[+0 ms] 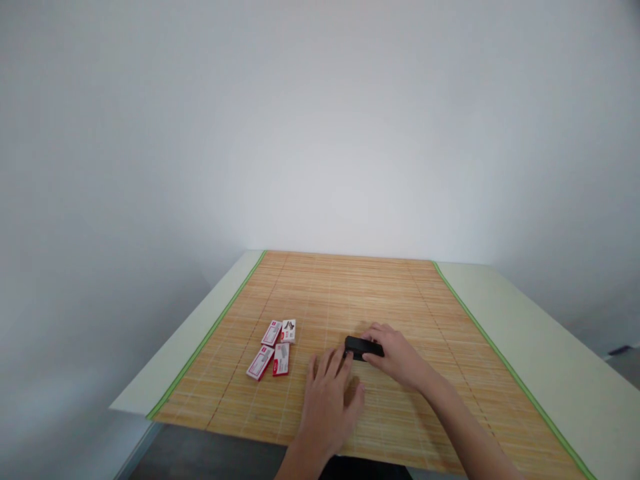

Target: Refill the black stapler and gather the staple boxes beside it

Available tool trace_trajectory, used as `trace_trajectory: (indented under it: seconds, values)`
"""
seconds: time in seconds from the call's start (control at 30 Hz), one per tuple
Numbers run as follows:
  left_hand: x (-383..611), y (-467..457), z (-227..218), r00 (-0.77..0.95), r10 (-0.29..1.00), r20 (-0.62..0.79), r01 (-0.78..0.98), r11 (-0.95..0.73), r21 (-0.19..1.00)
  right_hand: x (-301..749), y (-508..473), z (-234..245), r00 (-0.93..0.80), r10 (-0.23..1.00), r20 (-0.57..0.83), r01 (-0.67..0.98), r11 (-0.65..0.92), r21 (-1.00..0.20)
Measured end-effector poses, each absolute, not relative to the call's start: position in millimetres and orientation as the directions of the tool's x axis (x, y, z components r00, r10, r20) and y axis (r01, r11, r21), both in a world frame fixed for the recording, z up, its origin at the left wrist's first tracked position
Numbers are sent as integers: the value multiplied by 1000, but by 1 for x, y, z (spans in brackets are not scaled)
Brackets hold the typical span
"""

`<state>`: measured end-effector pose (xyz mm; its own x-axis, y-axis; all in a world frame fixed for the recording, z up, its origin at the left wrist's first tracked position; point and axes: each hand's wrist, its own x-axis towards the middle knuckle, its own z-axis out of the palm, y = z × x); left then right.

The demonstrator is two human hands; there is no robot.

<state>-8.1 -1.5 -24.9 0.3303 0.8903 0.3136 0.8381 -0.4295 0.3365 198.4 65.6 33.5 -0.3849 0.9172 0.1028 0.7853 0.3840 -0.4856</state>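
Observation:
A small black stapler (361, 347) lies on the bamboo mat (350, 293). My right hand (395, 357) is closed round its right end, with the thumb below and the fingers over the top. My left hand (327, 400) rests flat on the mat just left of and below the stapler. Its fingers are stretched out and its fingertips come close to the stapler's left end. It holds nothing.
Several small red-and-white staple boxes (275, 350) lie in a loose cluster on the mat's left part. The mat has green edging and lies on a pale table (550, 347) against a white wall. The table's near edge is just below my hands.

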Motion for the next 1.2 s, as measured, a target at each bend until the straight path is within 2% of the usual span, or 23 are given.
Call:
trace_trajectory:
  seconds: [0.2, 0.33, 0.43, 0.53, 0.67, 0.77, 0.83, 0.9, 1.1, 1.17, 1.2]
  values:
    - [-8, -6, -31, 340, 887, 312, 849, -432, 304, 169, 80, 38, -437, 888, 141, 817, 458, -350]
    - [-7, -6, -33, 338, 895, 291, 863, -418, 283, 175, 80, 58, -431, 884, 183, 811, 468, -351]
    - [-7, -7, -31, 307, 910, 280, 882, -382, 275, 201, 73, 72, -370, 903, 218, 784, 430, -447]
    - [-6, -7, -28, 287, 917, 277, 887, -364, 284, 235, 62, 69, -226, 954, 199, 722, 301, -623]
    - [-6, -5, -24, 286, 921, 263, 882, -360, 303, 274, 47, 38, -24, 986, 166, 583, 148, -799]
    - [-8, -3, -23, 305, 920, 246, 874, -373, 312, 292, 34, 5, 70, 997, 44, 445, 9, -895]
    - [-10, -1, -23, 328, 914, 238, 861, -393, 321, 298, 26, -16, 105, 992, -69, 338, -101, -936]
    - [-11, 1, -25, 344, 910, 232, 849, -407, 336, 299, 21, -32, 145, 985, -95, 257, -130, -958]
    - [-25, 7, -29, 437, 869, 233, 787, -495, 368, 296, 19, -39, 179, 983, -49, 235, -91, -968]
    - [-40, 7, -26, 373, 882, 288, 812, -460, 359, 295, 18, -36, 185, 983, -18, 238, -63, -969]
    - [-49, 6, -24, 288, 900, 328, 847, -399, 351, 295, 18, -34, 185, 983, -4, 241, -49, -969]
